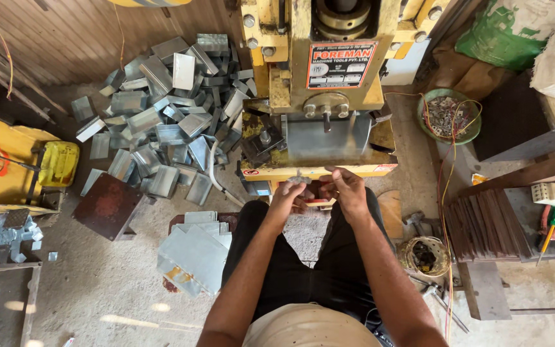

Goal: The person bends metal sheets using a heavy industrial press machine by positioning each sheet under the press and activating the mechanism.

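Small grey metal piece (300, 177) pinched between my two hands, held in the air just in front of the press bed, above my knees. Left hand (285, 196) has its fingertips closed on the piece from below and left. Right hand (348, 191) is curled, fingers bent inward toward the same piece; I cannot tell for sure whether it grips the piece or only steadies it.

Directly ahead: the yellow press machine (329, 83), a flat sheet-metal blank (322, 138) sitting on its bed under the ram. Left of the machine, a heap of bent metal channels (168, 109) on the floor. By my left knee, a stack of flat sheets (194, 254). To my right, a green bowl of small scrap (449, 115) and a wire basket (424, 256).

Risks as I judge them: the piece is small and held only by fingertips, so it could slip and drop among the floor clutter. Sheet edges look sharp; bare fingers could get cut. Hands sit close to the ram zone, a pinch hazard if the press cycles.
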